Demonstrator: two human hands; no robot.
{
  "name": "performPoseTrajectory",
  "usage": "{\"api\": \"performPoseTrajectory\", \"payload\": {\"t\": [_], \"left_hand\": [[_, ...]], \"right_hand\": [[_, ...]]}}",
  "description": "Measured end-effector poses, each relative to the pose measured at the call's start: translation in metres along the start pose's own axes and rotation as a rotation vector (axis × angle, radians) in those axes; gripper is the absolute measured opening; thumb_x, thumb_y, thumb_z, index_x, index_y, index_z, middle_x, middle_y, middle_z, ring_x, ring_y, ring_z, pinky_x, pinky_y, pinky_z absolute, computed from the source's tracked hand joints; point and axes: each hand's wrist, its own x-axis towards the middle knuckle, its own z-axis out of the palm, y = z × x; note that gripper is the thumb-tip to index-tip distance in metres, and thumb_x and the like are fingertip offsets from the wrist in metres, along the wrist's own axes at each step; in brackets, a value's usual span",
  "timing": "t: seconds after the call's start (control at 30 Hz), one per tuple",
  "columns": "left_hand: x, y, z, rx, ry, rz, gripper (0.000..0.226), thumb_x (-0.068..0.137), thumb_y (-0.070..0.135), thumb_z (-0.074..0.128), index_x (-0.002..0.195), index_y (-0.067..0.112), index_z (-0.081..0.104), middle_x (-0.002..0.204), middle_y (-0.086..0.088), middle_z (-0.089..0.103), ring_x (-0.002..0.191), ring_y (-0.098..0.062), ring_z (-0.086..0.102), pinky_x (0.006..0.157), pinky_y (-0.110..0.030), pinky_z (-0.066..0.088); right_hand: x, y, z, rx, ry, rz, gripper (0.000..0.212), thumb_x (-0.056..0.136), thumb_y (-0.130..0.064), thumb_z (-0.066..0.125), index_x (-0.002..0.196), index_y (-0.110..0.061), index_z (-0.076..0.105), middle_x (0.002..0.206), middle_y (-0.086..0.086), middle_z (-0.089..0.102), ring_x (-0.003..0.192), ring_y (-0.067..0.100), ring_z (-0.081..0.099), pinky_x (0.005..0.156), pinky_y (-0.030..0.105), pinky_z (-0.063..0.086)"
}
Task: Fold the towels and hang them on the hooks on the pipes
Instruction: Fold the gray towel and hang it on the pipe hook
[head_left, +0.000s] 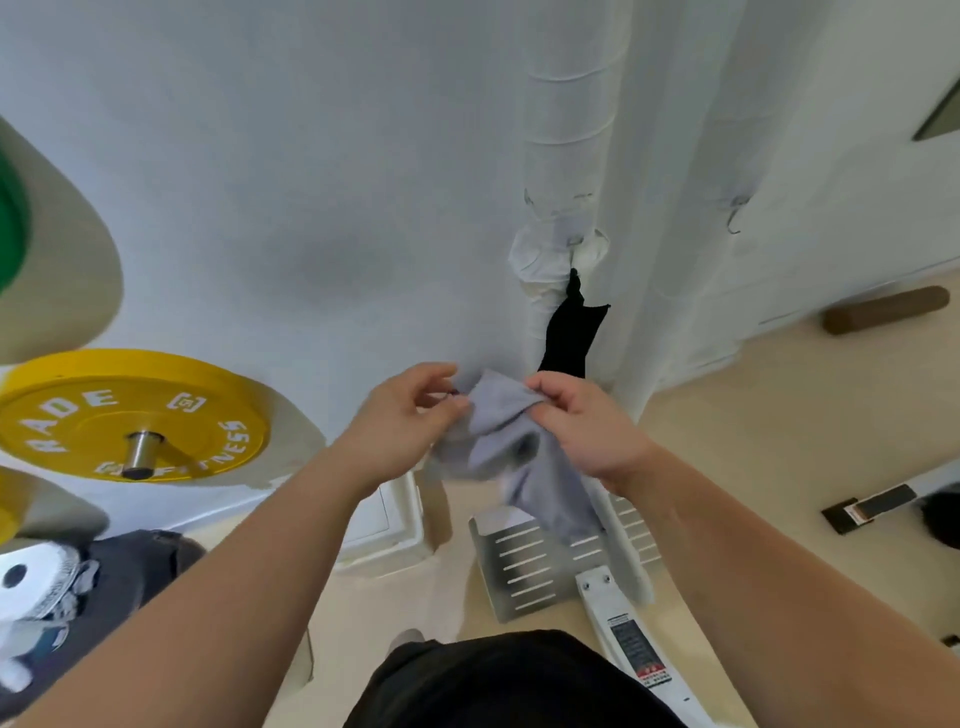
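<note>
Head view: left hand (410, 415) and right hand (582, 421) pinch grey towel (511, 447) mid-fold; next, likely hanging on free hook (733, 215).

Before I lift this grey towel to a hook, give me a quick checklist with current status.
1. Both hands on grey towel: ok, left hand and right hand pinch its top edge.
2. Towel folded neatly: not ok, it hangs bunched.
3. Free hook on right pipe: ok, looks empty.
4. Hook above black towel: not ok, taken.
5. Hanging loop on towel: cannot tell.
</note>
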Motion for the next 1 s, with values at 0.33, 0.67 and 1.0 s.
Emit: {"api": "performPoseTrajectory", "payload": {"t": [0.33, 0.67, 1.0], "left_hand": [[0.029, 0.049, 0.019, 0.15, -0.113, 0.235, 0.012, 0.098, 0.025, 0.063, 0.088, 0.02, 0.069, 0.089, 0.006, 0.071, 0.074, -0.008, 0.06, 0.07, -0.024, 0.046], [0.055, 0.064, -0.003, -0.01, 0.283, 0.154, 0.014, 0.097, 0.019, 0.058, 0.088, 0.014, 0.067, 0.078, 0.008, 0.06, 0.07, -0.005, 0.051, 0.061, -0.026, 0.04], [0.085, 0.014, -0.054, -0.291, 0.415, -0.154, 0.017, 0.093, 0.016, 0.064, 0.078, 0.012, 0.068, 0.077, -0.008, 0.061, 0.075, -0.022, 0.053, 0.07, -0.035, 0.046]], "right_hand": [[0.005, -0.013, -0.025, -0.218, 0.141, -0.073, 0.005, 0.091, -0.01, 0.065, 0.091, -0.015, 0.063, 0.083, 0.001, 0.066, 0.074, 0.007, 0.058, 0.069, 0.023, 0.045], [-0.002, 0.009, -0.055, -0.163, 0.2, 0.045, 0.023, 0.079, -0.015, 0.084, 0.077, -0.016, 0.061, 0.055, -0.018, 0.054, 0.05, 0.0, 0.046, 0.05, 0.014, 0.038], [-0.008, 0.035, -0.082, -0.388, 0.211, 0.086, 0.014, 0.093, -0.018, 0.071, 0.079, -0.02, 0.066, 0.06, -0.002, 0.046, 0.054, 0.008, 0.039, 0.059, 0.025, 0.036]]}}
